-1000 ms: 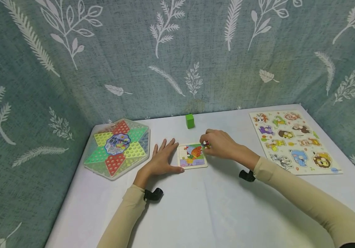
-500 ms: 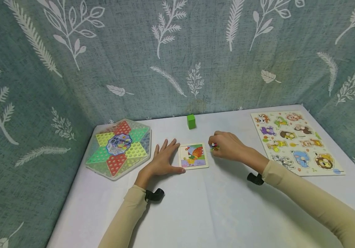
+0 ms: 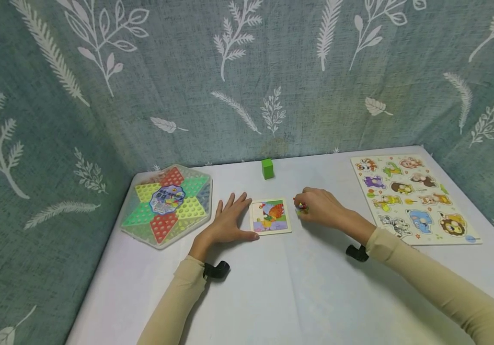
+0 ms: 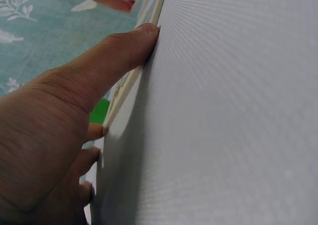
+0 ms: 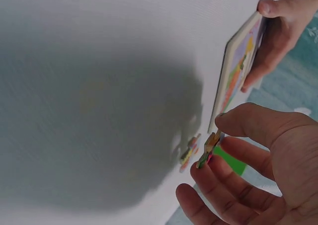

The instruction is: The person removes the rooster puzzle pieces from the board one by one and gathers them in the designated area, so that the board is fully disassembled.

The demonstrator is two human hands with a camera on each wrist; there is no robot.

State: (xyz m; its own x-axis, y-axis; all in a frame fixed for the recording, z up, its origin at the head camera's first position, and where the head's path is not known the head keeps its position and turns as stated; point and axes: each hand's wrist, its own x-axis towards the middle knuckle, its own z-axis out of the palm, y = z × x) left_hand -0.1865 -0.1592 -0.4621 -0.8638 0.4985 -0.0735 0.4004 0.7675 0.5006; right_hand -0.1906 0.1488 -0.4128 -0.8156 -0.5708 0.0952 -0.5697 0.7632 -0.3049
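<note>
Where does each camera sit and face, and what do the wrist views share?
Head: on the head, facing forward and down over the table; left grip, right grip and sleeves show.
Left wrist: on that wrist, facing the chicken puzzle's edge; left grip near, right at top.
Right wrist: on that wrist, facing a pinched multicoloured piece; right grip near, left beyond.
Shared: green block, chicken puzzle, both grips.

The head view, farthest off, looks forward and down from six o'clock over the white cloth-covered table. Both close wrist views skim it, sharing the square cream-framed picture puzzle: left's eleven o'clock, right's two.
</note>
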